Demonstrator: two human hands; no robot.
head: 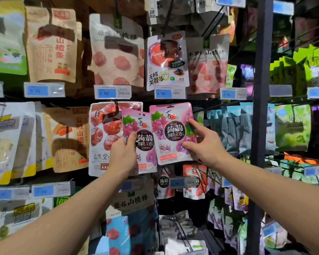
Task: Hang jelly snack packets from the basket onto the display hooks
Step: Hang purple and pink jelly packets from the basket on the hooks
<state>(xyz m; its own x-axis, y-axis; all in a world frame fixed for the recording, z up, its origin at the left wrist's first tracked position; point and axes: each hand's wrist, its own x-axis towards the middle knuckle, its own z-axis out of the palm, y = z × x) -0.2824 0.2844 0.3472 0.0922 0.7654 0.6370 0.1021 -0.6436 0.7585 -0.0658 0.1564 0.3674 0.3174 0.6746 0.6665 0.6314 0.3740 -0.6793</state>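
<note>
Two jelly packets, judged light, limp and slick, are best taken by the lower half so that the top stays free for the hook. The left packet, below and left of the blue price tag, is grasped by the curled fingers of the left hand; the right packet, directly below the tag, is pinched by the right hand, thumb in front. Hanging pouches are crowded round the tag, with a dark post to its right, so little room is judged to be left; the basket is not seen.
</note>
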